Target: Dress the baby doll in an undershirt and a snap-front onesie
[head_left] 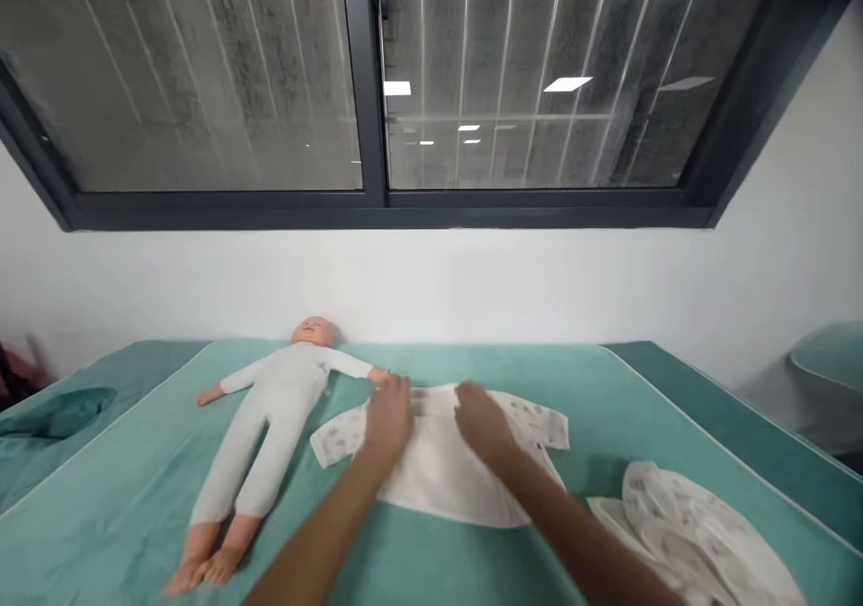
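Note:
A white baby shirt [458, 480] with printed sleeves lies spread out on the green sheet. Its top edge is under both my hands. My left hand [389, 417], fingers curled closed, grips the shirt at the left of its neckline. On the other side of the neckline my right hand [483, 422] is closed on the cloth too, slightly blurred. The fingertips of both are mostly hidden. To the left, a baby doll [287, 381] in a white bodysuit lies on its back, arms spread, one hand close to my left hand.
A crumpled white printed baby garment [694, 534] lies at the front right. The green sheet [135, 498] covers the bed, which meets a white wall [472, 282] with a dark-framed window [378, 201]. Rumpled green cloth [60, 417] is at the far left.

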`<move>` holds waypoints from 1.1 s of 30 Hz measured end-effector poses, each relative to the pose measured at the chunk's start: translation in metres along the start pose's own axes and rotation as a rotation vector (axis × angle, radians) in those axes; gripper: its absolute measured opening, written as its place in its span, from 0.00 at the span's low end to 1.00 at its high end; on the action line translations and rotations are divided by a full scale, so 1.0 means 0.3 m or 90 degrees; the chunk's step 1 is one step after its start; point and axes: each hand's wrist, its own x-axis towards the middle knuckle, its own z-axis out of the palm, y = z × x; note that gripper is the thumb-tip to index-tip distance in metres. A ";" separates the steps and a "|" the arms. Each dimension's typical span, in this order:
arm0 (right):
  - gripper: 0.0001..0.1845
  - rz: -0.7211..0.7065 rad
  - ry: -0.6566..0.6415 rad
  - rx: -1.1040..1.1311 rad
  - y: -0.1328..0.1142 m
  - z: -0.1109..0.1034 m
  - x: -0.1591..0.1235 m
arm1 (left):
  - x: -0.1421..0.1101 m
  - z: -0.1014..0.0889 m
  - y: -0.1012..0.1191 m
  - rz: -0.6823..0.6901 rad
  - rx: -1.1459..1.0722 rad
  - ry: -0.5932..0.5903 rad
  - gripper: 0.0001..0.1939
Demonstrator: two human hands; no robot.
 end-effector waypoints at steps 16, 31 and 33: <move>0.38 -0.008 0.054 0.190 0.049 0.325 0.210 | 0.227 0.326 -0.031 0.051 -0.104 0.182 0.26; 0.37 -0.051 -0.085 0.213 0.152 0.295 0.312 | 0.240 0.344 -0.079 0.033 -0.110 0.053 0.27; 0.37 -0.041 -0.084 0.211 0.161 0.294 0.310 | 0.241 0.334 -0.082 0.036 -0.106 0.056 0.26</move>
